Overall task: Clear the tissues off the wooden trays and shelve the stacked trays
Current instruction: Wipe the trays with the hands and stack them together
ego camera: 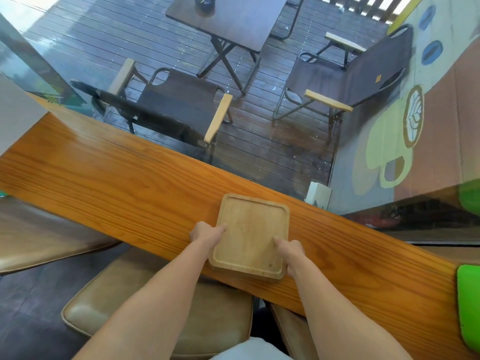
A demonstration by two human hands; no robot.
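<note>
Pale tan square wooden tray (pixel 253 236), faint straight grain; long orange-brown wooden counter (pixel 104 175), dark streaked grain; olive-tan leather seat cushion (pixel 109 305); bright green flat object (pixel 468 305); dark brown fabric folding chairs (pixel 171 107) with light wooden armrests.

**A:** How many wooden trays (pixel 250 236) are stacked can't really be made out, only a sliver of a lower edge is seen.

**B:** Same. Most fingers (pixel 277 240) of both hands are tucked under the tray sides, so the grip is hidden. The green thing (pixel 468 305) is cut off by the right edge, and the white box (pixel 319 192) is blurred.
</note>
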